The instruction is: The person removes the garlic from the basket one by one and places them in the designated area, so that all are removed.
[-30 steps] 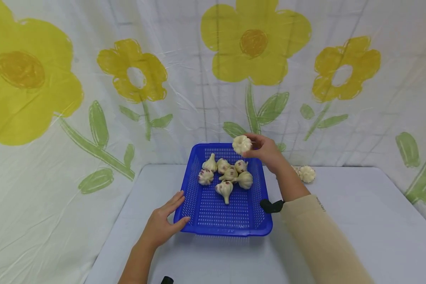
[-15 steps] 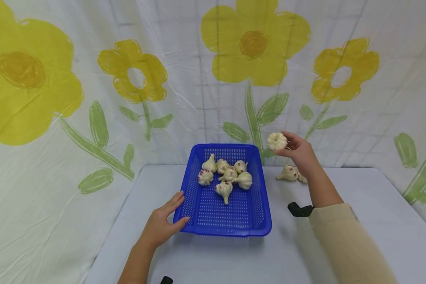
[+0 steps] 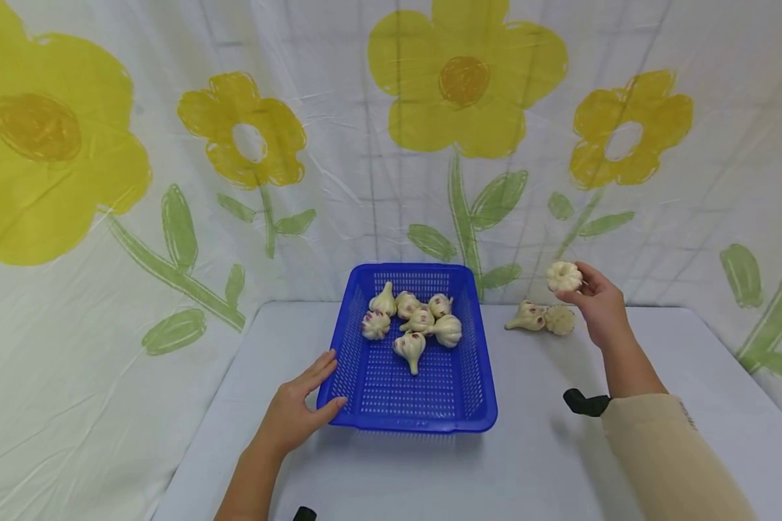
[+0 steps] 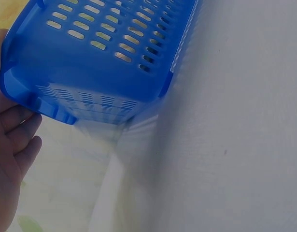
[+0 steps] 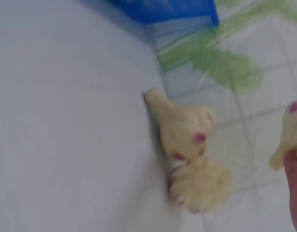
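Observation:
A garlic bulb (image 3: 563,277) is pinched by the right hand (image 3: 601,307), raised above the table to the right of the basket. In the right wrist view that bulb (image 5: 292,130) shows at the right edge. Beneath and left of it, two bulbs lie side by side on the table, one on its side (image 3: 529,316), the other round (image 3: 560,320). The blue perforated basket (image 3: 409,424) holds several garlic bulbs toward its back. Along its left rim the left hand (image 3: 293,412) rests with fingers extended; in the left wrist view the fingers (image 4: 23,130) lie by the rim.
The white-covered table (image 3: 391,477) ends at the back against a hanging cloth (image 3: 339,217) printed with yellow flowers. A black strap end (image 3: 585,402) sticks out at the right wrist, and another black piece (image 3: 305,514) shows at the bottom edge.
The right hand has carried its garlic bulb rightward from above the basket's back right part to over the table, dipping slightly. The left hand and the basket have stayed in place.

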The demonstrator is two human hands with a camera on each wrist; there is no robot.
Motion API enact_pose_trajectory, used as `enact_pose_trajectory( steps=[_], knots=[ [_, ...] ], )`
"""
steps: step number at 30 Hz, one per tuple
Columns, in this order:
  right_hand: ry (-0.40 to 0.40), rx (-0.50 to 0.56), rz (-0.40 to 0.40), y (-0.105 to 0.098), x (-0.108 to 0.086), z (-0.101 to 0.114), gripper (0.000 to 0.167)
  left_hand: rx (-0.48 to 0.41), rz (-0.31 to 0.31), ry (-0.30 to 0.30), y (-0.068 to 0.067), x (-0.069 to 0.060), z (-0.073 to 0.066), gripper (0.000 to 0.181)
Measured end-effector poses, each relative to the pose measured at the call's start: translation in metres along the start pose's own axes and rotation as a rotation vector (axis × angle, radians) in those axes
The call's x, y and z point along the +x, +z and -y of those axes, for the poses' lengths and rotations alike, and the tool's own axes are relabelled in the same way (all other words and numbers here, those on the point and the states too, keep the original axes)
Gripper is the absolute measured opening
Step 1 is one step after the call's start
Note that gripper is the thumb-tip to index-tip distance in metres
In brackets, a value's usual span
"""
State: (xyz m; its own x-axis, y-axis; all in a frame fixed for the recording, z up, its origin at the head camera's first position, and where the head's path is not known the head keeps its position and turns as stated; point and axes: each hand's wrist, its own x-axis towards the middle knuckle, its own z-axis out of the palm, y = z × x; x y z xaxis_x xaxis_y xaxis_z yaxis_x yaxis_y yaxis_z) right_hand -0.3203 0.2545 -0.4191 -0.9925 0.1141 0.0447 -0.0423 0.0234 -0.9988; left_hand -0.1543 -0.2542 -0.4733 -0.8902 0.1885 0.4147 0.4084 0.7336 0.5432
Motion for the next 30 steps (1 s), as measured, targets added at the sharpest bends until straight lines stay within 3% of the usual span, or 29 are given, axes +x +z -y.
enact_pose_trajectory(
  steps=[10, 16, 25, 30],
  knots=[
    [0.147, 0.033, -0.167, -0.033, 0.001, -0.03, 0.084, 0.005, -0.004, 0.003, 0.0, 0.001, 0.001, 0.065],
    [0.217, 0.049, -0.228, -0.045, 0.0, -0.045, 0.086, 0.003, -0.002, -0.002, 0.001, 0.001, 0.001, 0.065],
    [0.327, -0.107, -0.245, -0.058, 0.001, -0.064, 0.086, 0.003, -0.007, 0.01, 0.002, 0.0, 0.003, 0.065],
    [0.308, -0.241, -0.238, -0.06, 0.003, -0.074, 0.085, 0.001, -0.009, 0.016, 0.002, -0.001, 0.003, 0.064]
  ],
)
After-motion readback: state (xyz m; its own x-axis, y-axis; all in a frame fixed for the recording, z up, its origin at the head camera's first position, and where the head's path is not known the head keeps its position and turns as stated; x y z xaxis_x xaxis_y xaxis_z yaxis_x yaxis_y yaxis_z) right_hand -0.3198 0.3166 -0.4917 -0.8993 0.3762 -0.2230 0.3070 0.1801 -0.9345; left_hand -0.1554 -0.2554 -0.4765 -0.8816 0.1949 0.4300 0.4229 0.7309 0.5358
